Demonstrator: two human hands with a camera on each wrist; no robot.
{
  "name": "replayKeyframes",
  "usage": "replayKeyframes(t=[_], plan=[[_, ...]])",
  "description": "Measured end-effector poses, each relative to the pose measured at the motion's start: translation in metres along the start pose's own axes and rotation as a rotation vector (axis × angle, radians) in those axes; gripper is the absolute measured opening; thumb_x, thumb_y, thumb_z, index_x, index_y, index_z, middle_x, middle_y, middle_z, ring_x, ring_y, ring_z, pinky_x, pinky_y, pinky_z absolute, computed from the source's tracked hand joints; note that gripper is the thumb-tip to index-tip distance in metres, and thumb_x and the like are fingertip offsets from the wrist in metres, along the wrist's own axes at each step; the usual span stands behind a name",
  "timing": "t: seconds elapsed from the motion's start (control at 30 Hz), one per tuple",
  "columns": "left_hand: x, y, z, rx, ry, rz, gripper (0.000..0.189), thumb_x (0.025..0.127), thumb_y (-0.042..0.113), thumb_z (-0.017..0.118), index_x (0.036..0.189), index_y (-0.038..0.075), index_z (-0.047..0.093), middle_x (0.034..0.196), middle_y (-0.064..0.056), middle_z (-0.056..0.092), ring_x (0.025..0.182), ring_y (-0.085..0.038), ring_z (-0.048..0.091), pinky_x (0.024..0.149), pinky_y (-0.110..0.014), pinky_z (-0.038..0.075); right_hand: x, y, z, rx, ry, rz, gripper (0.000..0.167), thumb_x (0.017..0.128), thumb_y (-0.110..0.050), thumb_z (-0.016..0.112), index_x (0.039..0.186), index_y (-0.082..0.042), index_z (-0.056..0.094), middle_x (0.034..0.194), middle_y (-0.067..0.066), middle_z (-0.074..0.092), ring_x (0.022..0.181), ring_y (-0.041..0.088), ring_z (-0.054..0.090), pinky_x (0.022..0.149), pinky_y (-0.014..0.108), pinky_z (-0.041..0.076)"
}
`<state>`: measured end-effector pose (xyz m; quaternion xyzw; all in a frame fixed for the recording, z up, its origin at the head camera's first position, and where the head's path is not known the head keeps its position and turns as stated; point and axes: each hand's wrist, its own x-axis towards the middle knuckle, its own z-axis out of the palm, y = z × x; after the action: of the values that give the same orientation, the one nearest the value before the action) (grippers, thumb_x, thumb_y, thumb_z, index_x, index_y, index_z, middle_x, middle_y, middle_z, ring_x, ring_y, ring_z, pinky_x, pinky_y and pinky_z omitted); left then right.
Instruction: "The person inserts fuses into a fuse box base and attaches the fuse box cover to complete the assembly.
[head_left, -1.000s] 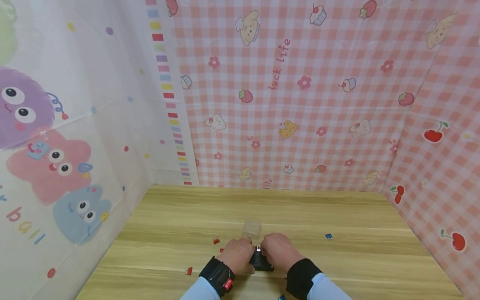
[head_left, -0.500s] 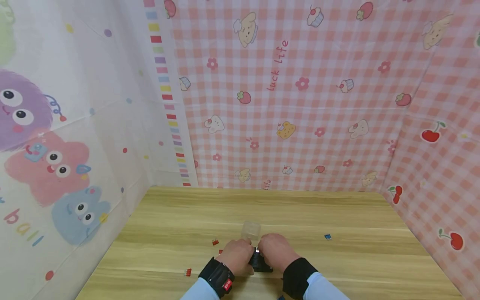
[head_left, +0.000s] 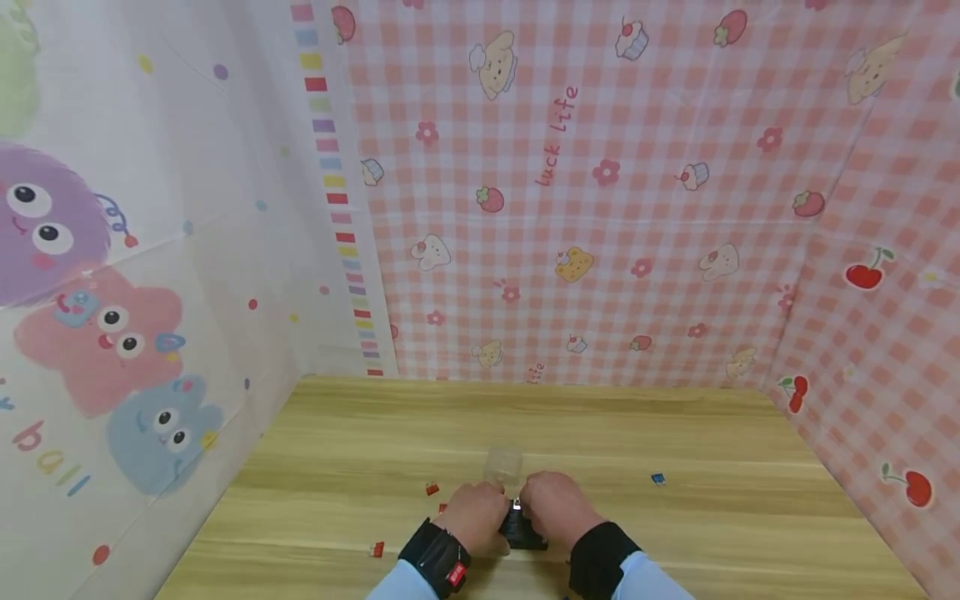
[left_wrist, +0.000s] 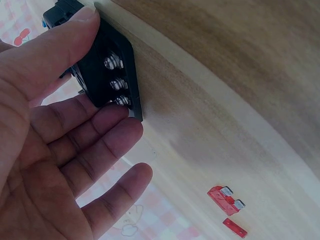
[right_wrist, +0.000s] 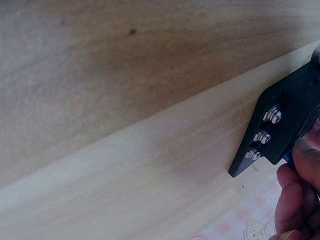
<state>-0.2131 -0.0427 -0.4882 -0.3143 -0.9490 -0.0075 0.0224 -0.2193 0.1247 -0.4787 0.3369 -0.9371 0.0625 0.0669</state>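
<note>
A black fuse block (head_left: 522,535) with a row of metal screw terminals lies on the table between both hands. My left hand (head_left: 474,515) holds its left side, the thumb on top and fingertips along the terminal edge in the left wrist view. On the other side, my right hand (head_left: 558,507) pinches a small blue blade fuse (right_wrist: 288,159) against the block. Fingers mostly cover that fuse, so how deep it sits cannot be seen. Just beyond the hands stands a clear plastic cover (head_left: 503,464).
Loose red blade fuses lie to the left: one red fuse (head_left: 432,488) farther back, another red fuse (head_left: 377,549) nearer, and a third beside the left hand. One blue fuse (head_left: 657,478) lies right. Patterned cloth walls (head_left: 570,208) border the wooden table (head_left: 675,550).
Both hands keep their places at the fuse block, with only slight shifts of the right fingers. The head view has moved a little; a blue piece at the bottom edge is now nearly out of view.
</note>
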Motion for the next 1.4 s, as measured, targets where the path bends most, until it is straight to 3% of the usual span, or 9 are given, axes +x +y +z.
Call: replayKeyframes(t=[0.3,0.5,0.67,0.9,1.13,1.4], plan=[[-0.002,0.002,-0.005,-0.008,-0.02,-0.01,0.04,0.064,0.039,0.091,0.086,0.012,0.072,0.079,0.004,0.054,0.07,-0.012,0.054,0.061,-0.032,0.044,-0.003,-0.005,0.0,-0.069,0.008,-0.011,0.019,0.072,-0.002,0.078,0.064,-0.014,0.065,0.062,-0.006,0.05,0.055,0.008,0.041,0.053,0.026,0.039],[-0.002,0.003,-0.008,0.014,0.009,0.006,0.04,0.064,0.039,0.091,0.085,0.012,0.071,0.078,0.004,0.055,0.07,-0.012,0.054,0.059,-0.032,0.044,-0.002,-0.004,-0.003,-0.114,-0.023,-0.016,0.02,0.069,-0.003,0.079,0.064,-0.015,0.064,0.063,-0.006,0.05,0.055,0.008,0.043,0.053,0.027,0.04],[-0.002,0.003,-0.01,0.003,-0.001,0.001,0.04,0.064,0.039,0.091,0.086,0.012,0.072,0.078,0.004,0.054,0.07,-0.012,0.054,0.061,-0.032,0.044,-0.001,-0.004,-0.006,-0.083,-0.015,-0.014,0.022,0.069,0.0,0.078,0.062,-0.016,0.063,0.06,-0.007,0.051,0.055,0.007,0.041,0.053,0.026,0.039],[-0.003,0.003,-0.008,-0.002,0.008,0.003,0.04,0.063,0.039,0.091,0.084,0.012,0.071,0.078,0.005,0.054,0.071,-0.011,0.054,0.062,-0.032,0.044,0.0,0.0,-0.005,0.035,-0.023,0.052,0.02,0.079,-0.001,0.073,0.066,-0.015,0.068,0.061,-0.011,0.053,0.057,0.007,0.042,0.056,0.026,0.04],[-0.001,0.003,-0.008,-0.005,-0.012,-0.006,0.042,0.063,0.04,0.092,0.086,0.012,0.071,0.079,0.005,0.055,0.071,-0.011,0.055,0.062,-0.033,0.045,0.0,-0.006,-0.007,-0.083,-0.005,0.005,0.022,0.073,-0.001,0.076,0.062,-0.016,0.064,0.058,-0.008,0.051,0.054,0.007,0.04,0.052,0.027,0.038],[-0.001,0.002,-0.006,0.002,0.004,0.007,0.042,0.062,0.04,0.092,0.085,0.012,0.072,0.078,0.005,0.055,0.07,-0.011,0.054,0.06,-0.032,0.044,0.001,-0.004,-0.005,-0.052,-0.025,0.021,0.021,0.075,-0.001,0.077,0.064,-0.015,0.065,0.059,-0.008,0.051,0.055,0.007,0.039,0.054,0.026,0.038]])
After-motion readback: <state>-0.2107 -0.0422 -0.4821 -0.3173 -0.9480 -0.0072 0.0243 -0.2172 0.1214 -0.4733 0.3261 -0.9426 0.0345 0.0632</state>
